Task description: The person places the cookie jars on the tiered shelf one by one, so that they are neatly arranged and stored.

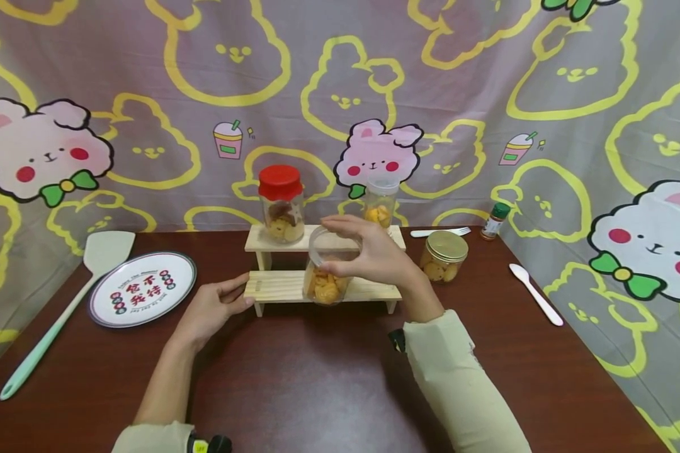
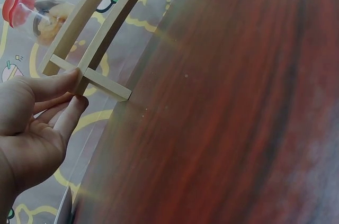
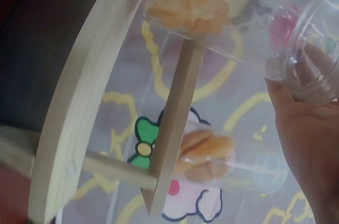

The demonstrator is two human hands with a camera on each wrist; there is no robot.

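A two-step wooden rack (image 1: 277, 284) stands on the table. At its left end my left hand (image 1: 209, 309) pinches the lower step between thumb and fingers, as the left wrist view (image 2: 39, 126) also shows. My right hand (image 1: 374, 251) grips a clear jar of cookies (image 1: 324, 288) around its top, thumb on the near side. The jar's base is at the lower step, near the middle; the right wrist view shows ruffled cookies (image 3: 190, 1) inside. On the upper step are a red-lidded jar (image 1: 282, 211) at left and a white-lidded jar (image 1: 378, 207) at right, partly behind my right hand.
Left of the rack lie a round plate (image 1: 147, 277) and a long-handled spatula (image 1: 62, 324). To the right stand a gold-lidded cookie jar (image 1: 444, 255) and a green-capped bottle (image 1: 494, 221). A white fork (image 1: 439, 232) and white spoon (image 1: 535, 294) lie nearby. A patterned curtain (image 1: 328, 94) hangs behind.
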